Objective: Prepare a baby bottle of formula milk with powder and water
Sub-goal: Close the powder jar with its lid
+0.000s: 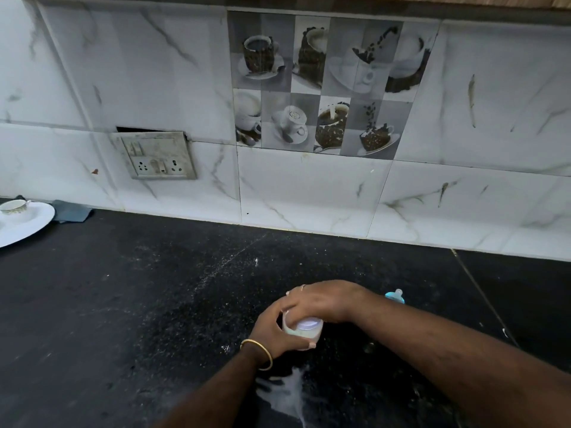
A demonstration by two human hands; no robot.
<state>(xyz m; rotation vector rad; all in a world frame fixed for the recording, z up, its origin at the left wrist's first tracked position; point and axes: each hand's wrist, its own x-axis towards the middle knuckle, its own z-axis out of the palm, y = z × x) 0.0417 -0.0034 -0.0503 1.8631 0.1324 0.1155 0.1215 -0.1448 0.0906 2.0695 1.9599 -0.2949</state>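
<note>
**Both hands closed on the bottle over the dark table**

My left hand [279, 330] wraps the side of the baby bottle [304, 329] from the left, fingers curled round its pale body and the thumb pressed against the near side, so this grip is closed tight on the bottle. My right hand [321, 299] comes over from the right and covers the bottle's far side and top, fingers bent down around it; that grip is also closed on the bottle, though I cannot tell exactly what the fingertips press on. Between my hands I see the bottle's round whitish end and milky white inside it. The bottle is held just above or on the table [154, 288]; which of the two I cannot tell.

A gold bangle [259, 353] sits on my left wrist, and a thin ring [303, 287] on a right finger.

Just behind my right wrist a blue teat cap [395, 296] stands on the table. Near my forearms lies a white spill [289, 393], with powder specks scattered across the black surface.

Far to the left, a white plate [27, 225] carries a cup [14, 206], with a grey cloth [72, 211] beside it against the marble-tiled wall [309, 193]. A socket panel [156, 156] is set in the wall.
</note>
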